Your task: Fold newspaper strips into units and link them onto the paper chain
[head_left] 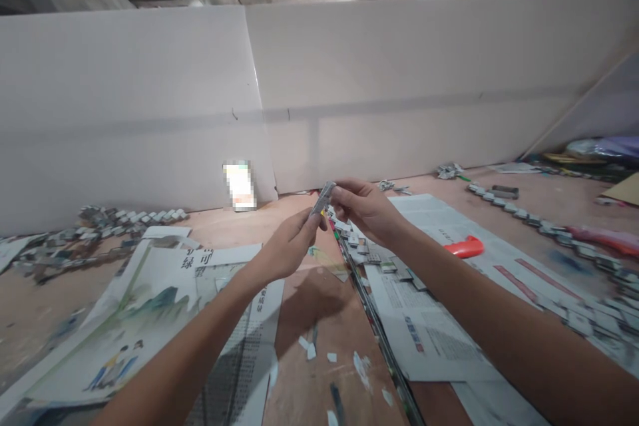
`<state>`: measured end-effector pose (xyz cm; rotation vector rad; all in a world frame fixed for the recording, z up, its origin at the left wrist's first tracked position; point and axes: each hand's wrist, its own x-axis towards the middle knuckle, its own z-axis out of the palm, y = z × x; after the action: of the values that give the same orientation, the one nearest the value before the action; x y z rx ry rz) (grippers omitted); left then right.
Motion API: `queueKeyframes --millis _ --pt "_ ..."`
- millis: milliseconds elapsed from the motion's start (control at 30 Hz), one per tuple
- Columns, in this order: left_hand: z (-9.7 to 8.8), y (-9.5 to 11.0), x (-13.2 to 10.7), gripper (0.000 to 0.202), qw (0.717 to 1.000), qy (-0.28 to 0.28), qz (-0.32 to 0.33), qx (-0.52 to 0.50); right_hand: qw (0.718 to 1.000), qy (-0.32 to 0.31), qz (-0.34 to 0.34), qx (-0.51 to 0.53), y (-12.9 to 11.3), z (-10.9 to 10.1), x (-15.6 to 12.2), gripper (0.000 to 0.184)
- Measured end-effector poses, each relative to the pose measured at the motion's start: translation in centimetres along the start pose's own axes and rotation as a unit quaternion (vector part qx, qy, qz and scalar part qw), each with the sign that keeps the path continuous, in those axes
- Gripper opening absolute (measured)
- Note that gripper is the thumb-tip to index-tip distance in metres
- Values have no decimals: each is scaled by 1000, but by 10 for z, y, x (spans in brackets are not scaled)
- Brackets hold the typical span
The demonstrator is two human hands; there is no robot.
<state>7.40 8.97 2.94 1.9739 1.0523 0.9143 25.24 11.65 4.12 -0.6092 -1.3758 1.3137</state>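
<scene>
Between both hands, raised over the middle of the table, is a small narrow strip of folded newspaper [323, 198]. My left hand [293, 239] pinches its lower end between thumb and fingers. At the upper end, my right hand [363, 208] grips it with thumb and forefinger. Below and behind the right hand lies a zigzag chain of folded paper pieces [387, 265]. A sheet of newspaper with a printed landscape [164, 306] rests under the left forearm, and another newspaper [419, 339] lies under the right forearm.
Folded-paper chains [84, 239] are heaped at the left, and a longer chain [544, 223] runs along the right. A red-handled tool [466, 247] lies on the right newspaper. A lit phone [240, 185] leans on the white board [389, 93]. Paper scraps [312, 349] dot the tabletop.
</scene>
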Motion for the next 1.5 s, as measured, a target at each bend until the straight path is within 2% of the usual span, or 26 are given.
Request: queueKeyframes --millis 167,400,633,767,1033,1333,1500 --pt "0 1 -1 38 999 -24 -21 -32 998 39 -27 -34 -1 5 -1 20" --pt "6 1 1 39 999 25 7 -38 998 42 -39 -33 0 8 -2 18" --pt "8 1 0 38 999 3 -10 -53 997 47 -34 -49 2 8 -2 20" --pt "9 -1 0 39 999 24 3 -27 997 41 -36 -54 5 8 -2 21" --pt "10 -5 1 42 999 23 14 -33 993 83 -47 -75 3 11 -4 24" --pt "9 -4 0 37 996 10 0 -84 995 27 -16 -93 18 17 -8 25" --pt "8 -3 0 38 996 8 -6 -89 998 56 -13 -35 11 15 -6 21"
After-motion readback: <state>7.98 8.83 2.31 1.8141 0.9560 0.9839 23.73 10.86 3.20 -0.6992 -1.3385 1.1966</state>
